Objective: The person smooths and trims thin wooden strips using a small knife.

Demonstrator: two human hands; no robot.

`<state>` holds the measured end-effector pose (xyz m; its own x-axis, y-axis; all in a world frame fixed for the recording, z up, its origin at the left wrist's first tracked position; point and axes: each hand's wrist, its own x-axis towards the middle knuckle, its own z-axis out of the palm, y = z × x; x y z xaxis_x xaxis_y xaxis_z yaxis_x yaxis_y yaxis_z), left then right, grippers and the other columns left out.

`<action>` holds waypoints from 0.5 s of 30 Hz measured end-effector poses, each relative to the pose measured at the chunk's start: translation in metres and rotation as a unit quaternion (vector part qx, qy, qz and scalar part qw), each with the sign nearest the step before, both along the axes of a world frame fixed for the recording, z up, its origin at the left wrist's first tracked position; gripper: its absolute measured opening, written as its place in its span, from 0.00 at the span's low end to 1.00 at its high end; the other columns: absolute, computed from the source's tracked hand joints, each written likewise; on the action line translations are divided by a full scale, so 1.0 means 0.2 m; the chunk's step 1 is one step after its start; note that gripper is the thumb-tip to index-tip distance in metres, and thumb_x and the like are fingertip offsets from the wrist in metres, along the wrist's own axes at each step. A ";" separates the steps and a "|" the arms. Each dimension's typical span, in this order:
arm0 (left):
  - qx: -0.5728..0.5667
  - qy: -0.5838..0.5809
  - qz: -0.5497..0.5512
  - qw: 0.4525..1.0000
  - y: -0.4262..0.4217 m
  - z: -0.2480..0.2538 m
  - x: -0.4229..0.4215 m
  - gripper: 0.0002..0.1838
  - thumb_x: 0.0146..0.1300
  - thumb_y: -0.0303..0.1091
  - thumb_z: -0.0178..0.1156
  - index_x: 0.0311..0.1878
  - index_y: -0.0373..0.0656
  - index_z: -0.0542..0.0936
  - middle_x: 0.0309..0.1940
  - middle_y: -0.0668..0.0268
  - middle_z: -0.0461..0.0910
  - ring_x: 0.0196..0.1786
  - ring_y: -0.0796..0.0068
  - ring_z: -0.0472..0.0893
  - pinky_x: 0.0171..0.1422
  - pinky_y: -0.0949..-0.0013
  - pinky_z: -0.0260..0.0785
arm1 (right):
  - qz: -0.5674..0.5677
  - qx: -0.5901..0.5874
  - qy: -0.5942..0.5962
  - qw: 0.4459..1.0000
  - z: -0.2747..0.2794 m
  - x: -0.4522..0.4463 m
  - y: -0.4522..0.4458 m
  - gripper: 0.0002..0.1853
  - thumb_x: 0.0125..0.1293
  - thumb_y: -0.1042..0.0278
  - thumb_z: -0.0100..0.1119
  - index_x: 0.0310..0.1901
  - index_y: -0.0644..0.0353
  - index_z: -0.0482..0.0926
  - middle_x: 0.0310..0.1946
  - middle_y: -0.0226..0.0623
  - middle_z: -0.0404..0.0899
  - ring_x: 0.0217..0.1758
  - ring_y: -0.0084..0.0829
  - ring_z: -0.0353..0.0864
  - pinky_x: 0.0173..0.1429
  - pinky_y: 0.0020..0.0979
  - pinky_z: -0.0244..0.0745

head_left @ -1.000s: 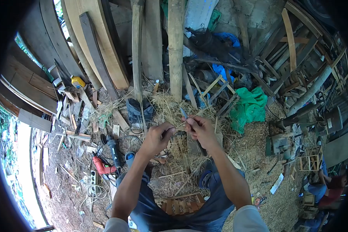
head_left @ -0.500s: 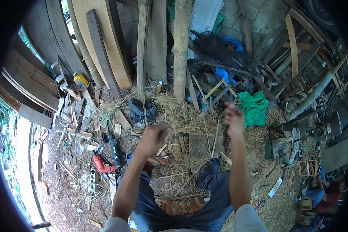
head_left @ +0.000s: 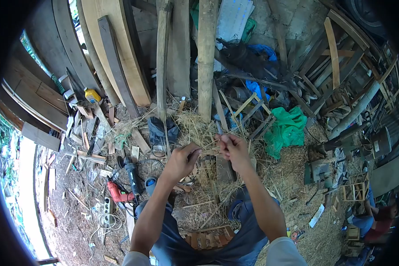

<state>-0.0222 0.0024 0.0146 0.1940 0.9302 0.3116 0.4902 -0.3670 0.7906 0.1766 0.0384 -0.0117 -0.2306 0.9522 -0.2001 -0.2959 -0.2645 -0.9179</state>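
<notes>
Knife [head_left: 219, 128]: grey blade, long dark handle. Gripped in right hand [head_left: 236, 153], tilted, blade forward beyond fingers, handle end jutting out behind. Strip [head_left: 208, 146]: thin, pale, wood-like. Runs slantwise across gap, one end at left hand's [head_left: 181, 163] fingertips, other near knife; contact with blade too small to tell.

Dressed in short, pale grey sleeves, with a plain left sleeve [head_left: 136, 259] and a matching right sleeve [head_left: 284, 253] (both softly creased, with loose, simple hems). Clothed below in dark blue trousers [head_left: 249, 231], long in the leg, wrinkled across the thighs and faded-looking where light falls. Bare along forearms and fingers [head_left: 226, 152].
</notes>
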 end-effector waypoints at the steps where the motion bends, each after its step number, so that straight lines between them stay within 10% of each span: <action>1: -0.045 0.019 0.004 0.999 0.00 0.02 -0.01 0.04 0.60 0.24 0.61 0.38 0.35 0.79 0.29 0.57 0.81 0.30 0.60 0.82 0.35 0.66 0.72 | -0.021 -0.006 0.003 1.000 0.00 0.03 0.01 0.13 0.71 0.64 0.52 0.48 0.65 0.78 0.23 0.22 0.70 0.18 0.12 0.57 0.20 0.18 0.51; 15: -0.047 0.018 -0.022 0.999 -0.01 0.01 -0.03 0.04 0.62 0.26 0.61 0.38 0.36 0.79 0.29 0.58 0.81 0.29 0.60 0.81 0.34 0.66 0.71 | 0.021 -0.040 -0.010 0.999 0.04 0.05 0.01 0.12 0.70 0.64 0.55 0.43 0.66 0.78 0.22 0.25 0.72 0.17 0.13 0.58 0.20 0.19 0.52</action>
<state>-0.0273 0.0011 0.0165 0.2455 0.9449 0.2164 0.5033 -0.3150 0.8046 0.1864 0.0396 -0.0038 -0.2650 0.9225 -0.2808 -0.2653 -0.3497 -0.8985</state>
